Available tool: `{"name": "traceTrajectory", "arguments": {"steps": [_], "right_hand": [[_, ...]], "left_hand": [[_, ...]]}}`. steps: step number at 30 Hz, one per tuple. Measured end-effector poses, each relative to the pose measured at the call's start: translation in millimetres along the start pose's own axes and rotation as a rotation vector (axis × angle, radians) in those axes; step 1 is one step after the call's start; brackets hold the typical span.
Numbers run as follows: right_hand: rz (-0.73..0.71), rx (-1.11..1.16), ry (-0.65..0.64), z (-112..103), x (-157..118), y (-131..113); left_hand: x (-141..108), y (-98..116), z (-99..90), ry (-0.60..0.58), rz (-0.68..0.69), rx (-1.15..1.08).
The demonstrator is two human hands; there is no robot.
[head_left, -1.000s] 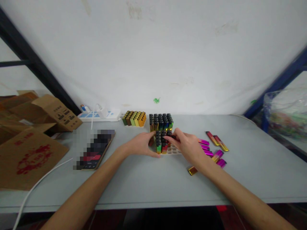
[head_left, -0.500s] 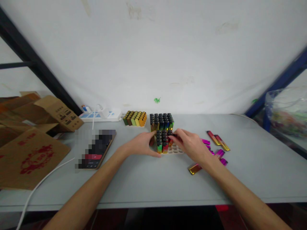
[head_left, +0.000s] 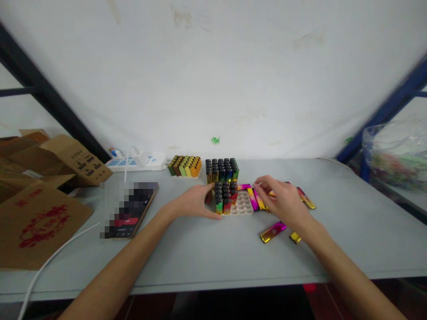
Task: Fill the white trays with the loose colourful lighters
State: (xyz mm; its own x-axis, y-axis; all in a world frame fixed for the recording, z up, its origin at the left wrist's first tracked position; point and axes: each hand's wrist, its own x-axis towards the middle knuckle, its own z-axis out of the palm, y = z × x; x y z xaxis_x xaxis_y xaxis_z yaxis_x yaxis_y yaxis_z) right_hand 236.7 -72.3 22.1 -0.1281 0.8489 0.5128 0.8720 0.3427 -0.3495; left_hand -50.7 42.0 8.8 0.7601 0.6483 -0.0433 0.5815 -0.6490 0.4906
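Observation:
My left hand [head_left: 196, 202] cups the left side of a block of upright lighters [head_left: 225, 198] with black tops and rainbow bodies, which stands in a white holed tray [head_left: 243, 203]. My right hand [head_left: 279, 200] hangs low over flat metallic pink-and-gold lighters [head_left: 253, 199] lying along the tray's right side. Its fingers are curved, and the hand hides part of that row. Behind the tray stands a larger block of black-topped lighters [head_left: 222, 171]. Another pink-gold lighter [head_left: 272, 232] lies loose in front.
A smaller tray of green-to-orange lighters [head_left: 184, 166] stands on the grey table [head_left: 350, 249] near the wall. To the left are a blurred phone [head_left: 128, 210], a power strip [head_left: 135, 163], a white cable [head_left: 60, 244] and cardboard [head_left: 40, 222]. A plastic bag [head_left: 393, 155] sits right.
My right hand has moved right, off the lighter block and over the flat lighters. Flat lighters now lie against the tray's right side. My left hand stays on the block.

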Motion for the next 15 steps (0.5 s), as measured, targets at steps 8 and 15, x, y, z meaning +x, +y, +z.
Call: {"name": "traceTrajectory", "arguments": {"steps": [8,15], "right_hand": [[0.441,-0.146,-0.063,-61.5,-38.6,117.0],[0.448,-0.132,-0.238,-41.7,-34.6,119.6]], "left_hand": [[0.6,1.5,-1.5,-0.010,-0.023,0.025],[0.6,0.6,-1.7,-0.009,-0.017,0.022]]}}
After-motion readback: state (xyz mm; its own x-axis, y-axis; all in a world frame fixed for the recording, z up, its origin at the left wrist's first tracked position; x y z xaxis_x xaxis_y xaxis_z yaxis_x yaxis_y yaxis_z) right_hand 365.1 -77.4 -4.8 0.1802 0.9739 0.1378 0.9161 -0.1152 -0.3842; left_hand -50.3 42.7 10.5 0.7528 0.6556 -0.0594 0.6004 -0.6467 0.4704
